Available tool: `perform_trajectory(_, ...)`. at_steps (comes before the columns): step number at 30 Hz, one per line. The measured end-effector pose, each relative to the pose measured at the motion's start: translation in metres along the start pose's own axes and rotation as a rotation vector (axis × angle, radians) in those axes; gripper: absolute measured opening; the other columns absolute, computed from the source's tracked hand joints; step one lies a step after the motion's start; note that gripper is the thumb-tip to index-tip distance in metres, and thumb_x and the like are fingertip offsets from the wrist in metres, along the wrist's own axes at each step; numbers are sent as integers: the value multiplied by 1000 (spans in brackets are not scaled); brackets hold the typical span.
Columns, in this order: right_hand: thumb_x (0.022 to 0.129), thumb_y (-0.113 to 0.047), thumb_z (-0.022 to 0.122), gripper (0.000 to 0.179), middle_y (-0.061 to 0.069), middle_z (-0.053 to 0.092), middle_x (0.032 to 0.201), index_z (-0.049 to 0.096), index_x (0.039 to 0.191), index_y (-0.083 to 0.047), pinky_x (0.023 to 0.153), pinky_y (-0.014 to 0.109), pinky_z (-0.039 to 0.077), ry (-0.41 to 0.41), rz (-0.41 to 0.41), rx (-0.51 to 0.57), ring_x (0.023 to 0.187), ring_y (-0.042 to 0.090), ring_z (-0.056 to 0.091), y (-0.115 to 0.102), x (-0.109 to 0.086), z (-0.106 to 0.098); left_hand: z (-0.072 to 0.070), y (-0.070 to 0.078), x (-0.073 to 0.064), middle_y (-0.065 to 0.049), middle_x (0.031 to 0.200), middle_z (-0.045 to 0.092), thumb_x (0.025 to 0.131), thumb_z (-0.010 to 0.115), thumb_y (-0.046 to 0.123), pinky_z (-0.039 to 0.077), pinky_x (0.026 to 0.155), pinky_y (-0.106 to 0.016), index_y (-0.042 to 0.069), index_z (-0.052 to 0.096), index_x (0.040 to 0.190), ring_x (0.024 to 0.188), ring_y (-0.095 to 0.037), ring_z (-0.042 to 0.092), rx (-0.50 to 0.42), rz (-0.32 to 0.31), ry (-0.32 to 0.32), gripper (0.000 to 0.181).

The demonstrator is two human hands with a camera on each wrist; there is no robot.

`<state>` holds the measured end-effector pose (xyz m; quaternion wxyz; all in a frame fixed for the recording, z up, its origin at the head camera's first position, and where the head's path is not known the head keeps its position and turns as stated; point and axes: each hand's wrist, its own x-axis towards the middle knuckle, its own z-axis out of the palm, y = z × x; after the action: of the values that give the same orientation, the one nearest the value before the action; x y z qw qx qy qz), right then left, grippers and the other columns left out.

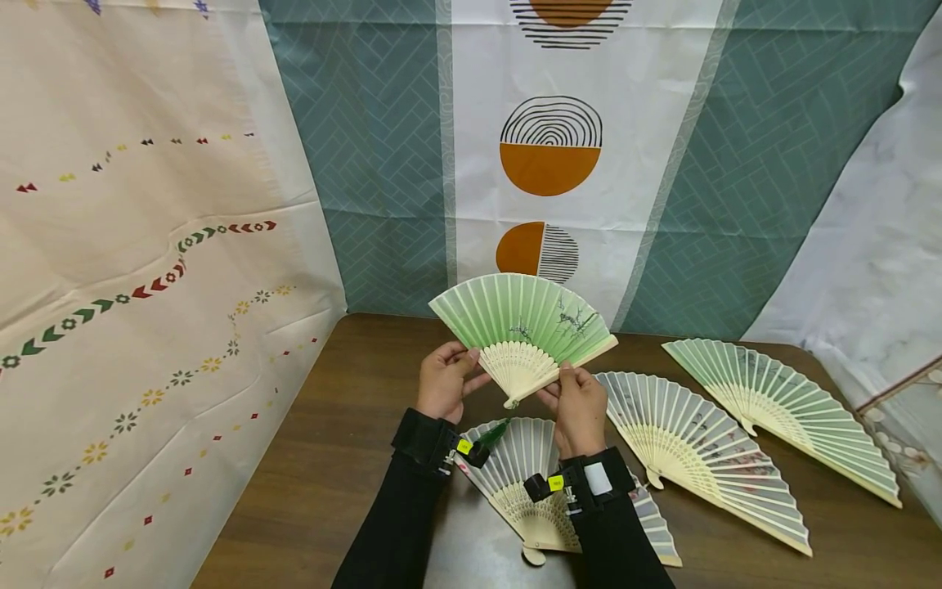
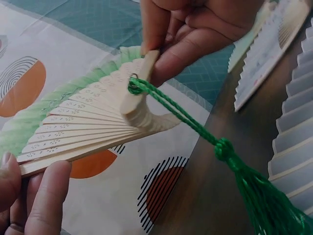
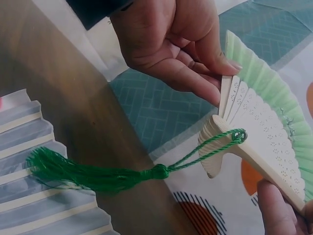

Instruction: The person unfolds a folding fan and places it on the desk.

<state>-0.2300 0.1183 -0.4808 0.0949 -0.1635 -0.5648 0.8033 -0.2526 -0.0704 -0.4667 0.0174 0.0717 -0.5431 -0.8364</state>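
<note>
A green folding fan [image 1: 526, 315] with a dark branch print and pale pierced ribs is spread open above the table. My left hand [image 1: 445, 383] pinches its left outer rib between thumb and fingers. On the other side, my right hand [image 1: 580, 409] pinches the right outer rib. A green tassel [image 3: 93, 171] hangs by a looped cord from the pivot end of the fan. Below the hands lies a whitish-grey folding fan [image 1: 526, 458], spread on the table and partly covered by the right forearm.
To the right, a grey-white fan [image 1: 699, 442] with a reddish print and a pale green fan [image 1: 780, 401] lie spread on the brown table [image 1: 309, 458]. A patterned cloth [image 1: 397, 164] hangs behind, and a cream cloth [image 1: 147, 327] hangs along the left side.
</note>
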Motion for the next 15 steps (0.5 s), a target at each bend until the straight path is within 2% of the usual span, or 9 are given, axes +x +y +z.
perform_trajectory(4,123,-19,51,40,5,74,98,63,135,17,80,26,73,8,5,6,78,4,82,0,0,0,1,0,-2,-1,87,62,111,65,-8,71,67,-24,-4,71,103,85,-17,67,-8,11,7,10)
perform_trajectory(8,123,-18,50,38,7,70,102,63,132,17,79,24,73,18,14,31,79,5,82,0,-1,0,3,0,-3,-1,87,62,111,65,-9,71,68,-23,-1,71,101,84,-16,67,-31,19,12,15)
perform_trajectory(12,123,-17,49,37,9,69,106,62,133,16,77,22,72,26,19,58,80,5,82,0,-1,0,4,-1,-2,-2,88,63,111,64,-10,71,69,-23,-4,70,103,82,-14,68,-50,30,16,12)
perform_trajectory(15,124,-17,48,40,11,70,109,60,138,17,78,22,72,24,20,77,81,6,82,-1,-1,0,4,-1,-2,-2,89,64,111,64,-10,71,69,-23,-10,69,109,81,-13,69,-53,42,18,6)
